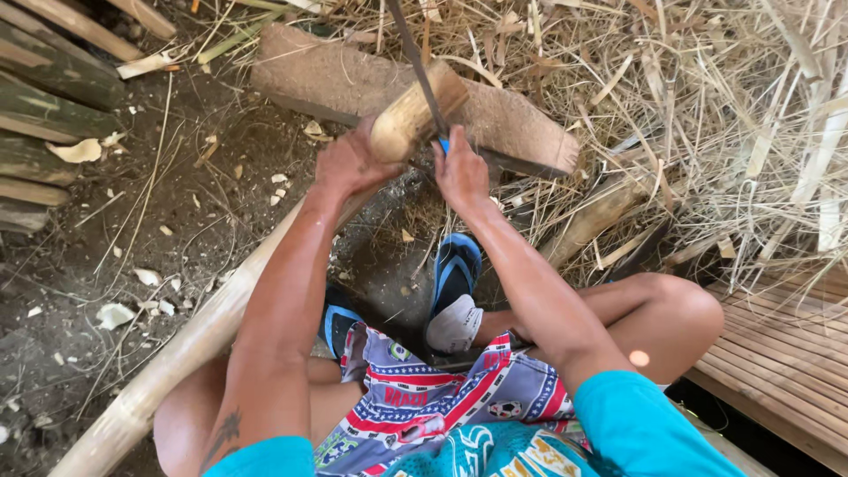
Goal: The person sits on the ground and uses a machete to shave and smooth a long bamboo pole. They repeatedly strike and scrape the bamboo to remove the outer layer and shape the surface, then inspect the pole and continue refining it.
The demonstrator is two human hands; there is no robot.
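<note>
A long pale bamboo pole (pixel 190 340) runs from the lower left up to a wooden block (pixel 344 79), its cut end (pixel 415 110) resting on that block. My left hand (pixel 349 163) grips the pole just below the cut end. My right hand (pixel 459 172) is closed around the blue handle of a long dark blade (pixel 415 57), which lies across the pole's end.
Bamboo stalks (pixel 49 97) are stacked at the left edge. Dry straw and strips (pixel 707 115) cover the ground at right. A slatted bamboo platform (pixel 782 353) sits at lower right. Wood chips (pixel 115 314) dot the dirt. My feet wear blue sandals (pixel 455 274).
</note>
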